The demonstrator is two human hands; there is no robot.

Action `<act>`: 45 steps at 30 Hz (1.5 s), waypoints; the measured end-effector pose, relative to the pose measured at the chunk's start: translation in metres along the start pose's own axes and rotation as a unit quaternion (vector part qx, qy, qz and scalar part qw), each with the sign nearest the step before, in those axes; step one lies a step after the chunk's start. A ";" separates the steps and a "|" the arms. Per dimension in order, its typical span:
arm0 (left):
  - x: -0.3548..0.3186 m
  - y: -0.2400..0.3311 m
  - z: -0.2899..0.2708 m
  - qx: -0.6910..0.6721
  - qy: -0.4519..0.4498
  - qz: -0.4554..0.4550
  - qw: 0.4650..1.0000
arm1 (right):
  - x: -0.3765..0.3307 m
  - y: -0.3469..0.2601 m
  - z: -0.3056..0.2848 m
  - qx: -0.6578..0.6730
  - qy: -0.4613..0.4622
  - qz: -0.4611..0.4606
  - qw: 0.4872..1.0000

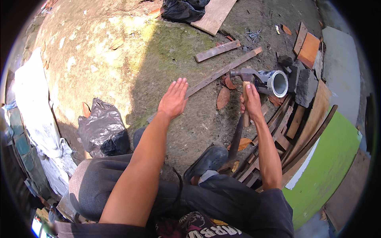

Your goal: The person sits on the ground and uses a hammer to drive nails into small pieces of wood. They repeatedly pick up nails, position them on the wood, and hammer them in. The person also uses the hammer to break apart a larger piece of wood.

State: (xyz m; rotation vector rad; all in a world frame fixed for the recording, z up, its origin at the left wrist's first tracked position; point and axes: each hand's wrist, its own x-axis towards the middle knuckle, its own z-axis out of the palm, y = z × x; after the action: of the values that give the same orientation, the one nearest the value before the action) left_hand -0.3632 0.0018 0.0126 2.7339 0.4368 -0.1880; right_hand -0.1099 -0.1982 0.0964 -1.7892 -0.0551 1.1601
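Observation:
My right hand (253,104) is wrapped round the wooden handle of a claw hammer (246,89), whose metal head points away from me. An open tin can (279,84) lies on its side just right of the hammer head. With fingers stretched out, my left hand (174,99) rests flat on or just over a long narrow wood strip (226,71); whether it presses on the strip I cannot tell. The strip runs slantwise on the ground, its middle partly covered by that hand. Below the hammer lies a dark flat blade (237,137), its upper end hidden near my right hand.
A shorter wood piece (217,50) lies beyond the strip, near a small heap of nails (253,35). Grey stone blocks (306,87), stacked wood scraps (295,121) and a green board (323,158) line the right side. A black plastic bag (104,127) sits at left.

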 end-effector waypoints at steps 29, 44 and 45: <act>-0.007 0.000 0.002 0.008 0.014 0.007 1.000 | 0.002 0.011 0.053 0.003 0.005 0.001 1.000; -0.009 -0.009 0.005 0.067 0.024 0.018 0.997 | -0.066 0.050 0.086 -0.468 -0.026 -0.456 0.756; -0.009 -0.012 0.008 0.095 0.032 0.030 0.994 | -0.062 0.051 0.081 -0.528 -0.063 -0.448 0.719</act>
State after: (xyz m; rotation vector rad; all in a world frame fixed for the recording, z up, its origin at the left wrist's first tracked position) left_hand -0.3763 0.0066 0.0025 2.9431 0.3705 -0.1312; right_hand -0.2244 -0.2000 0.0945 -2.1080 -1.7799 0.4561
